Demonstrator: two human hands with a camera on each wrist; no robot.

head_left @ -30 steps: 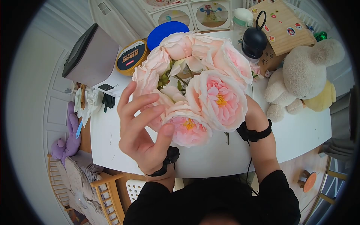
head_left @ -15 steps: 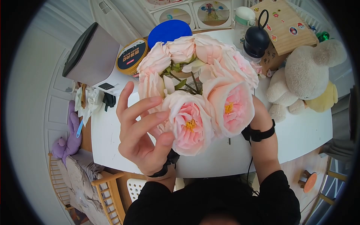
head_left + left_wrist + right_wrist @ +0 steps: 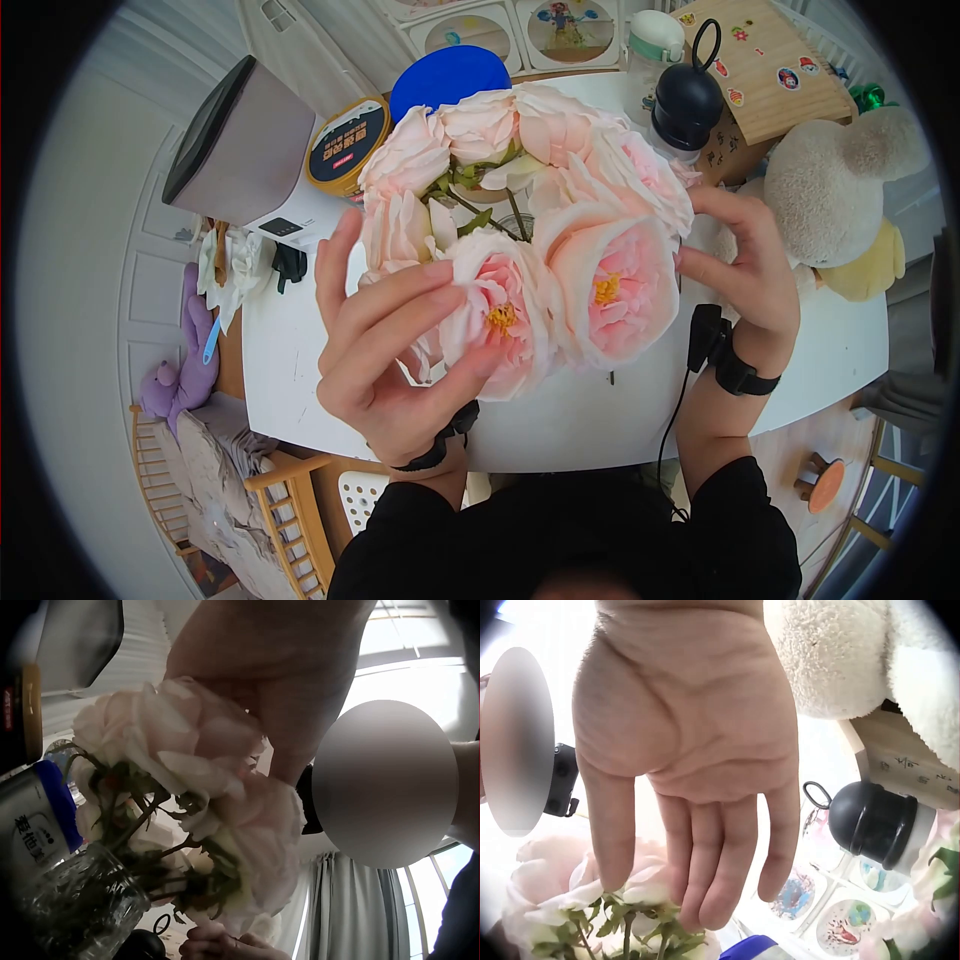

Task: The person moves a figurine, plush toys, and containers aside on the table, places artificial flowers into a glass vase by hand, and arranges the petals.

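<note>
A ring of large pale pink roses (image 3: 605, 290) stands over the white table, their green stems in a clear glass vase (image 3: 94, 900). At the front left bloom (image 3: 500, 320) my left hand (image 3: 385, 350) has its fingers and thumb curved around the petals, the thumb lying across the front. The left wrist view shows this hand (image 3: 262, 667) above the roses, fingertips hidden by petals. On the right side my right hand (image 3: 755, 265) is beside the blooms, fingers extended and thumb apart; in the right wrist view its palm (image 3: 690, 712) faces the camera with nothing gripped.
Behind the roses are a blue lid (image 3: 450, 80) and a round gold-rimmed tub (image 3: 348, 148); a grey-white appliance (image 3: 240, 145) stands left. At the right are a black-topped bottle (image 3: 688, 105), a wooden box (image 3: 765, 70) and a white plush toy (image 3: 820, 190) on the table (image 3: 560, 435).
My right hand has come out from behind the roses to their right side. The left thumb has moved onto the front left bloom, and the roses have turned and shifted slightly.
</note>
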